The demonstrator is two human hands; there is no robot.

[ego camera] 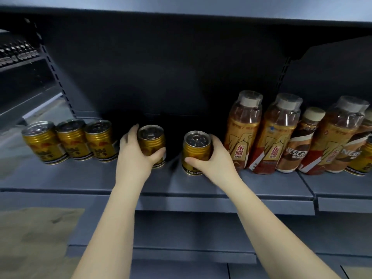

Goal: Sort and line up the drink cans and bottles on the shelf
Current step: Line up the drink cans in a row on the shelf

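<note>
Three gold cans (71,140) stand in a row at the left of the grey shelf (261,186). My left hand (133,158) grips a fourth gold can (151,139) just right of that row. My right hand (211,158) grips another gold can (196,150) near the shelf's middle, apart from the first. To the right stand two orange bottles (259,133), a brown Nescafe bottle (297,146) and more mixed bottles, with one more gold can (360,160) at the far right edge.
The dark back panel (171,77) and an upper shelf (201,11) close in the space above. Lower grey shelves (191,228) lie below my arms. A brown floor patch (36,238) shows at the lower left. Another rack (18,55) stands far left.
</note>
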